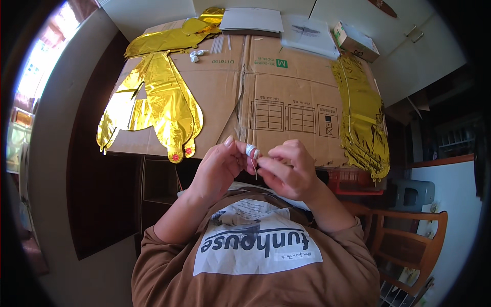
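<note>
A small coil of white string (251, 149) sits at the fingertips of my left hand (220, 166), apparently wrapped round a finger. A loose end of the string hangs below it. My right hand (290, 169) is closed, its fingertips pinching at the string beside the coil. Both hands are held in front of my chest, at the near edge of a flattened cardboard sheet (296, 84). To their left lies a flat gold foil balloon (158, 94) shaped like the letter A, its tail tabs near my left hand.
More folded gold foil (163, 41) lies at the far left, near thin white straws (218, 44) and small white string coils (196, 55). A white box (251, 20), a clear bag (307, 36) and a small carton (356, 41) stand behind. Gold foil fringe (360, 112) covers the right edge; a wooden chair (409, 230) is lower right.
</note>
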